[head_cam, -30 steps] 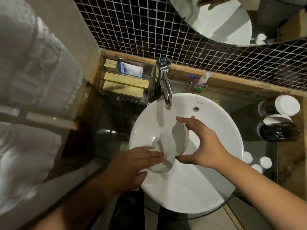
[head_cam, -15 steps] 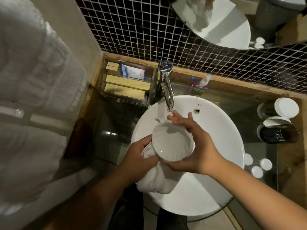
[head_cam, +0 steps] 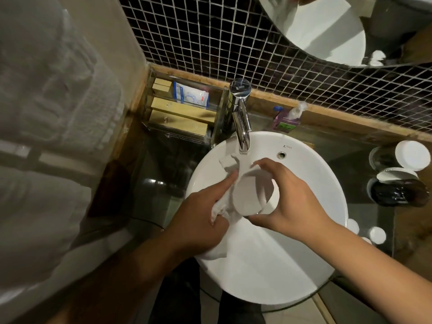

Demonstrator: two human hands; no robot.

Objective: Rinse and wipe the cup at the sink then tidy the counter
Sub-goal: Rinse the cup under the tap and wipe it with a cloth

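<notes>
A white cup [head_cam: 251,194] is held on its side over the round white sink [head_cam: 304,265]. My right hand [head_cam: 294,202] grips the cup by its rim and base, fingers curled around it. My left hand [head_cam: 198,220] holds a white cloth [head_cam: 224,212] bunched against the cup's left side, index finger pressing the cloth to the cup's wall. A corner of the cloth sticks up behind the cup, below the chrome faucet [head_cam: 240,118]. No water runs from the spout.
A clear organiser [head_cam: 182,111] with gold boxes and a white packet stands left of the faucet. A small soap bottle [head_cam: 288,118] sits behind the basin. Two dark jars with white lids [head_cam: 397,174] stand at right. White towels [head_cam: 46,101] hang at left.
The cup has turned from bottom-up to lying on its side in my right hand. My left hand has shifted the cloth from beneath the cup to its left wall.
</notes>
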